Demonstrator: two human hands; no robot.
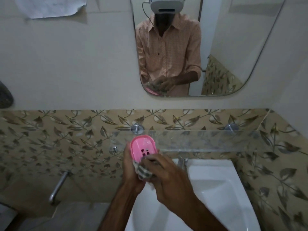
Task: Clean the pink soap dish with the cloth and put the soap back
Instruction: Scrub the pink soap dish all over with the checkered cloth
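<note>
Above the sink's (216, 189) rear left corner, the left hand (131, 170) cups the pink soap dish (143, 147), fingers curled round its left rim. The right hand (166, 177) pinches the checked cloth (144, 172) against the dish's near edge. The glass shelf (200, 139) runs just behind.

The mirror (233, 39) shows a peach checked shirt (168, 52), sleeves rolled up, and a white headset (166, 4) with a thin cable (146, 13). Forearms run bare to the left grip (131, 170) and right grip (166, 177).
</note>
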